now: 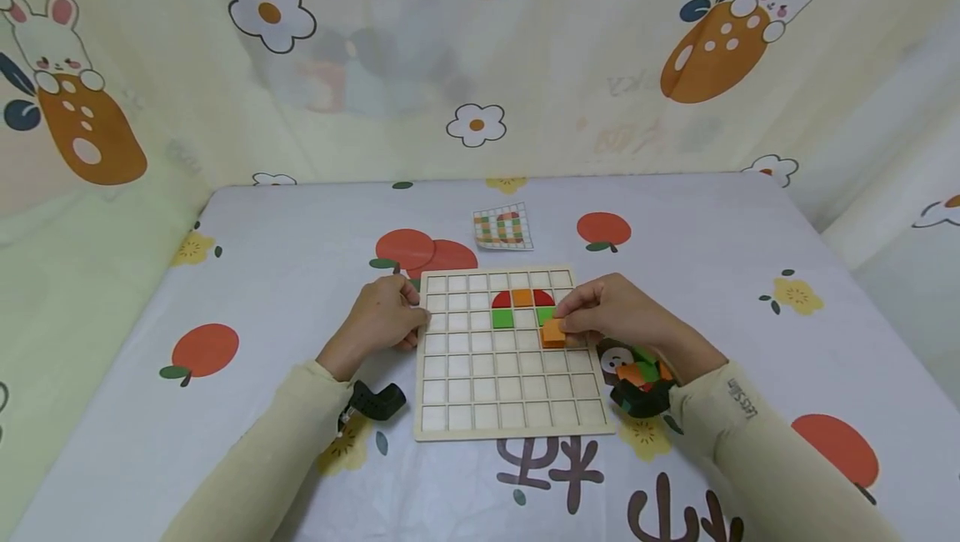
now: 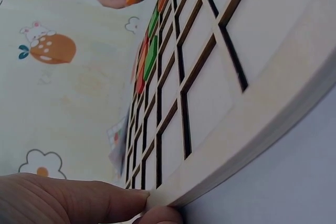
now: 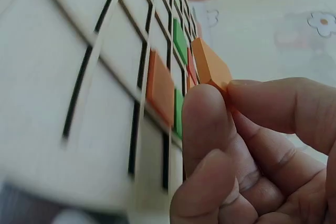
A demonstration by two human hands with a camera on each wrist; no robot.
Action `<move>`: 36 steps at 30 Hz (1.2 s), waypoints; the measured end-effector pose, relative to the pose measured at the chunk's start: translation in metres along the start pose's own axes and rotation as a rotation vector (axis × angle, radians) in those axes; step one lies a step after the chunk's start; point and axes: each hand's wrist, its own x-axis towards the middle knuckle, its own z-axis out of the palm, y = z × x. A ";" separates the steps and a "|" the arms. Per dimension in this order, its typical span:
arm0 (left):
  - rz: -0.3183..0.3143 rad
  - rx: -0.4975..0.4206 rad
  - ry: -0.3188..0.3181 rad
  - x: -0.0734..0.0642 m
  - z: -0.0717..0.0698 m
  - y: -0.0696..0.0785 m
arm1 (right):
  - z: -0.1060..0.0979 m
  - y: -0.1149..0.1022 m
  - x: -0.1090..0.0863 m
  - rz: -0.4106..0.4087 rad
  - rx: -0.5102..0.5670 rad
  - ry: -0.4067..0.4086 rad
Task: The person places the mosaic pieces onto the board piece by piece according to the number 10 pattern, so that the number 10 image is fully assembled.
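A wooden grid board [image 1: 483, 434] lies on the table between both hands. My left hand [image 1: 384, 313] pinches its left edge between thumb and finger, as the left wrist view shows. With thumb and fingertips, my right hand [image 1: 611, 313] holds an orange square tile [image 3: 210, 65] just above the board's right part. Another orange tile [image 3: 160, 90] sits in a cell under it, mostly hidden in the head view. Set farther up the grid are red quarter-round pieces [image 1: 501, 300], an orange tile [image 1: 521, 298] between them, and green tiles [image 1: 502, 318] below.
A small pattern card [image 1: 502, 228] with a coloured grid lies behind the board. Loose orange and green pieces [image 1: 637, 371] are beside the board's right edge, partly covered by the right wrist. A printed cloth [image 1: 300, 250] covers the table, and a curtain [image 1: 390, 75] hangs behind.
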 end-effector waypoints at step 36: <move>-0.007 -0.002 0.003 0.002 0.000 -0.002 | 0.046 -0.030 0.025 0.040 -0.052 -0.019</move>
